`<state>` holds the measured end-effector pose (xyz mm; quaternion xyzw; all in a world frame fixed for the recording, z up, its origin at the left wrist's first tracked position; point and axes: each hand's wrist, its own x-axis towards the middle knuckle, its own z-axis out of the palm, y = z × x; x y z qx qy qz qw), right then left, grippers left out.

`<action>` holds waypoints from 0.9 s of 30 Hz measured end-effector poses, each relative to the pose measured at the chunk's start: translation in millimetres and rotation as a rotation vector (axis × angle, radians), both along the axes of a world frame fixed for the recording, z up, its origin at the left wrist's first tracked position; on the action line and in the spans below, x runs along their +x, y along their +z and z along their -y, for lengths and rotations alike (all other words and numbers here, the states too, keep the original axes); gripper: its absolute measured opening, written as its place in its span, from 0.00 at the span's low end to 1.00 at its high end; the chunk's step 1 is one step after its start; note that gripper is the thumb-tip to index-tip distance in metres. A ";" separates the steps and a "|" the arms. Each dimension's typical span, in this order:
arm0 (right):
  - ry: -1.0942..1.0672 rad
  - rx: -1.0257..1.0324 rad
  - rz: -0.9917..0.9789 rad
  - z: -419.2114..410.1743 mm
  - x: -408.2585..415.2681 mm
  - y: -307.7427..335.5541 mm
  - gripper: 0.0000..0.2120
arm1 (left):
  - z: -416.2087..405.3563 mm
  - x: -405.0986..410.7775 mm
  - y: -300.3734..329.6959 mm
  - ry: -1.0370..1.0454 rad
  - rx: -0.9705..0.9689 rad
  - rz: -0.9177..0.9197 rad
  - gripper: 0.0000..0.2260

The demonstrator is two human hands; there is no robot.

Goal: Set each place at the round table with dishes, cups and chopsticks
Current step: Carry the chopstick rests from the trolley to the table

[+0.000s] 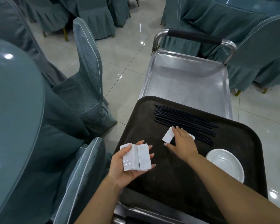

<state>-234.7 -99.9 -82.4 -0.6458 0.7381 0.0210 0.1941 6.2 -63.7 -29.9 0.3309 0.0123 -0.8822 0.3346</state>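
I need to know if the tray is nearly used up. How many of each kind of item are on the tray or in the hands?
White chopstick rests in the left hand: 3
White chopstick rests on the tray under the right hand: 2
White plates: 1 stack, number unclear
Black chopsticks: 1 pile, too many to count
Total countable: 5 rests
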 end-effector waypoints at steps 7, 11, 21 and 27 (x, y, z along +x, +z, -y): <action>-0.016 -0.086 -0.001 -7.2 -1.1 -2.3 0.37 | -0.1 -0.9 1.5 0.011 0.021 0.040 0.27; -0.030 -0.196 0.075 -20.7 -12.8 3.5 0.35 | -0.5 -6.9 0.1 -0.007 0.018 0.042 0.25; -0.095 -0.080 0.202 -44.2 -63.9 2.9 0.38 | -1.2 -27.0 0.6 -0.046 0.015 0.067 0.26; -0.104 -0.042 0.160 -31.4 -65.2 4.1 0.39 | -3.8 -33.0 0.3 -0.039 0.022 0.094 0.24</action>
